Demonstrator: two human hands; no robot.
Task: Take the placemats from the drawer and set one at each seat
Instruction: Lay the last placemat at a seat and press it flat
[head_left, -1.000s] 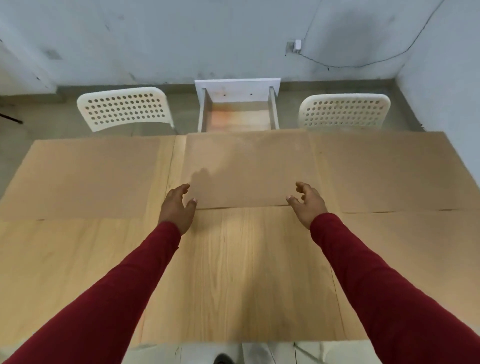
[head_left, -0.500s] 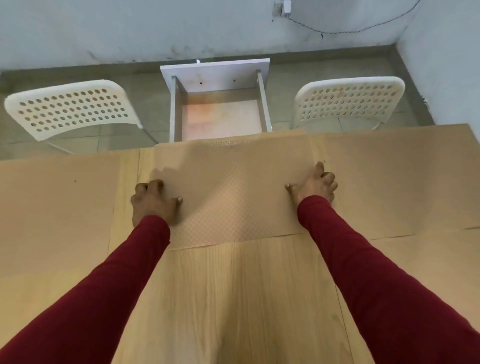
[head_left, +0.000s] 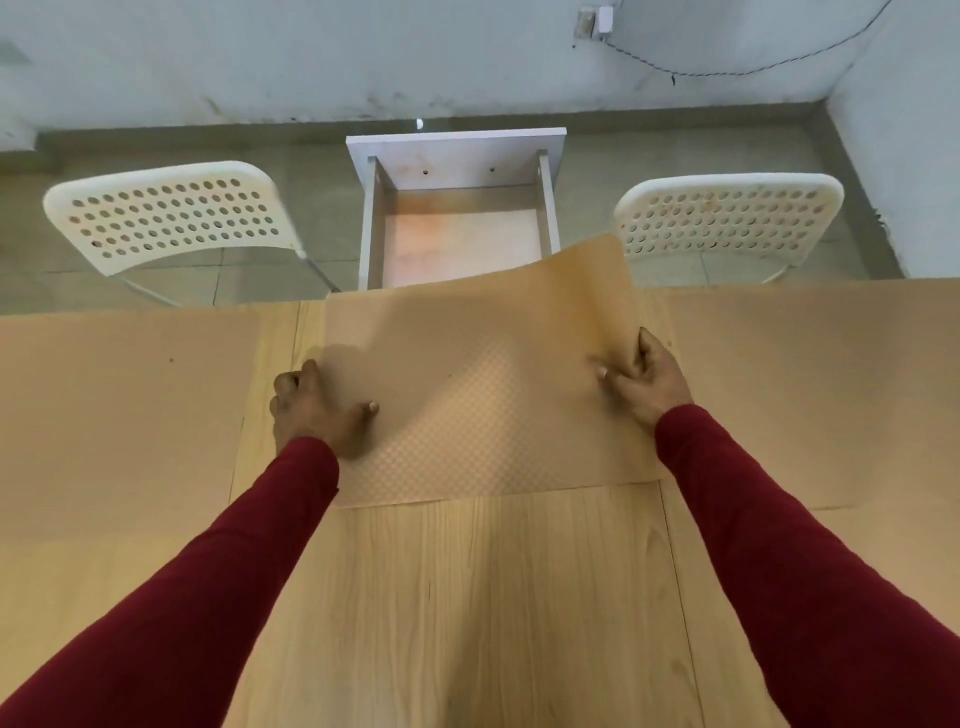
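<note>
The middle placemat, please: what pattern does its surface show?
The middle placemat is tan with a fine checkered texture, seen in the head view.

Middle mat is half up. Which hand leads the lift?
Right. The right hand pinches the middle placemat where its far corner already curls up; the left hand grips the flatter side.

The scene is evenly and softly lit; faint shadows are cast beneath the hands, and wide-angle bending is seen at the edges
</note>
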